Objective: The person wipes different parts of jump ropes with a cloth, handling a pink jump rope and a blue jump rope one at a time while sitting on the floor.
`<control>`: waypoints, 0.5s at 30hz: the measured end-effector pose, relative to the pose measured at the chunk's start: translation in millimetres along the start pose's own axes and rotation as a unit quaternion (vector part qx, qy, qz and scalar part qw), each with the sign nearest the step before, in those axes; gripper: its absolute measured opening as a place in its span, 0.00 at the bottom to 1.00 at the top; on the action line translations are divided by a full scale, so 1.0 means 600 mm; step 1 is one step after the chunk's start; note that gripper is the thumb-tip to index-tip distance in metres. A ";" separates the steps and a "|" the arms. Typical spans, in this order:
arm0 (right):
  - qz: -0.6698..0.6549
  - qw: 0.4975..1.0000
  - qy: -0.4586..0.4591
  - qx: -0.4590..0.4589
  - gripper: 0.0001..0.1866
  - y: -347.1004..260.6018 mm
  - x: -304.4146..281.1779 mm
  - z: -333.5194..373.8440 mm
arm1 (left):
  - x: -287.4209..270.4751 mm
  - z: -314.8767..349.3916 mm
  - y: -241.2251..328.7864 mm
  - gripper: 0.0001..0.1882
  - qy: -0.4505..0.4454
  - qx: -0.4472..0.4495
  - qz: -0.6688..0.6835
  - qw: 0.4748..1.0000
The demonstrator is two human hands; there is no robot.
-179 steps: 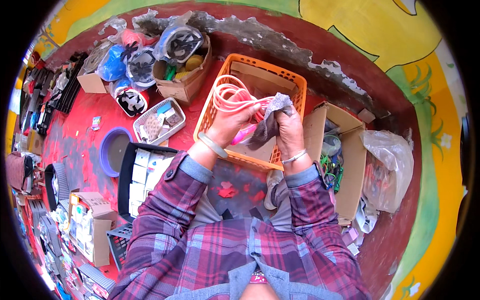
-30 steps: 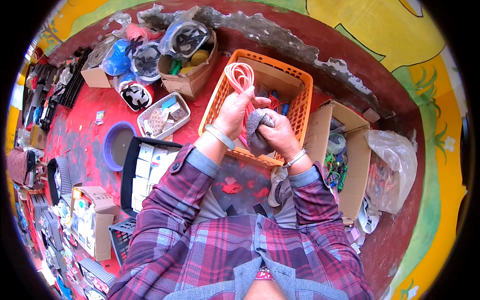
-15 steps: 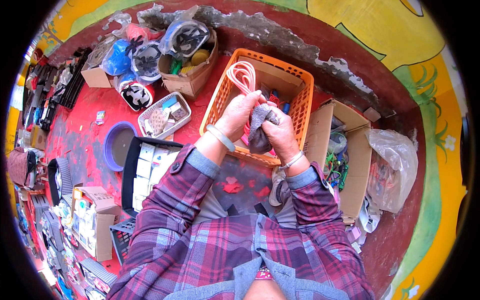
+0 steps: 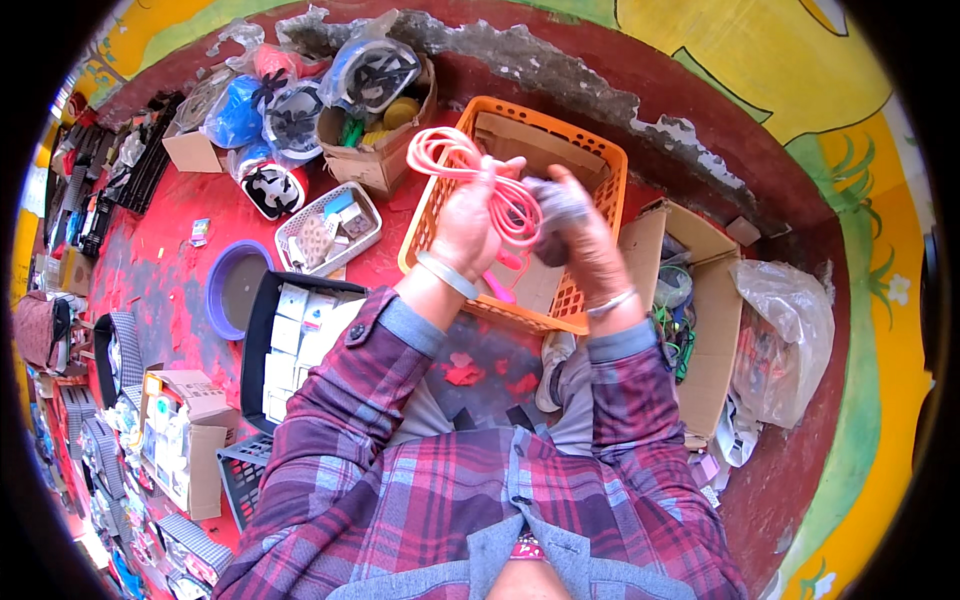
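Observation:
In my left hand (image 4: 464, 226) is a coiled pink jump rope (image 4: 518, 214), gripped at its middle with the loops fanning out on both sides. Its pink handles (image 4: 498, 288) seem to hang below the coil. My right hand (image 4: 598, 258), smeared by motion, is closed on a grey cloth (image 4: 562, 204) just right of the coil. Whether the cloth touches the rope I cannot tell. Both hands are above an orange plastic basket (image 4: 545, 112) that has cardboard inside; they hide much of its contents.
Right of the basket stands an open cardboard box (image 4: 712, 340) with green cords, beside a clear plastic bag (image 4: 785, 340). To the left are a white basket (image 4: 330, 268), a purple basin (image 4: 226, 318) and a black case of white boxes (image 4: 258, 350). Helmets (image 4: 375, 75) lie farther back.
The rope's coil has swung left and spread open in my left hand. My right hand has moved right, away from the left, taking the grey cloth along.

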State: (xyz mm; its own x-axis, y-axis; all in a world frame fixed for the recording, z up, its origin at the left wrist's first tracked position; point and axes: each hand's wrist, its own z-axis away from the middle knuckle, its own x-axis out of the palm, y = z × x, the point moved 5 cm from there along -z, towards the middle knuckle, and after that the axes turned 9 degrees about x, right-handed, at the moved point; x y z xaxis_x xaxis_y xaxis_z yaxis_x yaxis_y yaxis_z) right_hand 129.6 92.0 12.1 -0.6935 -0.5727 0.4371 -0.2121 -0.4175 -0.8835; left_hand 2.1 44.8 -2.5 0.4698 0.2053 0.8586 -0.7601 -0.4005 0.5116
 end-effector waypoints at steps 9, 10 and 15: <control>0.447 0.842 0.193 -0.232 0.09 -0.006 0.045 0.021 | 0.037 0.016 -0.007 0.19 -0.108 -0.007 -0.122 0.987; 0.421 0.860 0.178 -0.228 0.09 -0.008 0.045 0.021 | 0.040 0.016 -0.005 0.19 -0.119 0.004 -0.139 0.983; 0.292 0.933 0.113 -0.179 0.11 0.004 0.039 0.015 | 0.036 0.018 -0.016 0.20 -0.139 -0.093 -0.143 0.975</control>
State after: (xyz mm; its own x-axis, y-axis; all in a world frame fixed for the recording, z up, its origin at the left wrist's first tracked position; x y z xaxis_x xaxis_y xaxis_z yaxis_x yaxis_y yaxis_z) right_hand 119.0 71.1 22.1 -0.8817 -0.4482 -0.1476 0.0598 0.2040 -0.9771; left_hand 24.4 43.3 11.0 0.7588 0.0243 0.6508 -0.6361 -0.1871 0.7486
